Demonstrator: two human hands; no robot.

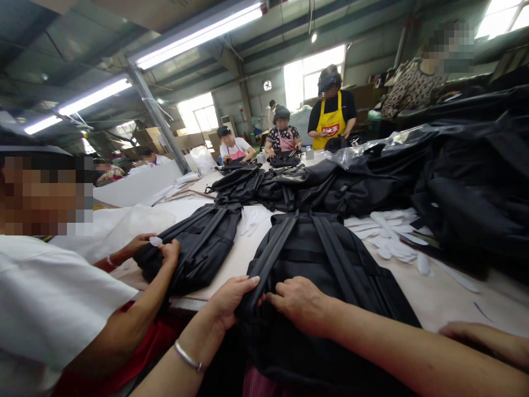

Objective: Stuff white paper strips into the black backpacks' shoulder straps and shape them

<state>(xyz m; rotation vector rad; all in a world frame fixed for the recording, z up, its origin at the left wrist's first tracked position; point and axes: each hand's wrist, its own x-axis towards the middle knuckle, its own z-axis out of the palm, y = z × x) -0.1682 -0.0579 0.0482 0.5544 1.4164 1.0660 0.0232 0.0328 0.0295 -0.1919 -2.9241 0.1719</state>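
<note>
A black backpack [308,264] lies in front of me with its shoulder straps facing up, its lower part hanging over the table's near edge. My left hand [231,298], with a silver bangle at the wrist, is closed on the lower end of the left shoulder strap [268,262], thumb on top. Just right of it, my right hand [303,303] is closed, its curled fingers pinching near the same strap end. Exactly what those fingertips hold is hidden behind the knuckles.
On my left a co-worker in a white shirt [53,298] handles another black backpack [202,242]. Black bags [289,184] are heaped across the table, with a larger pile [475,182] at right. White strips [392,234] lie beside my backpack. Another person's arm [483,336] reaches in at right.
</note>
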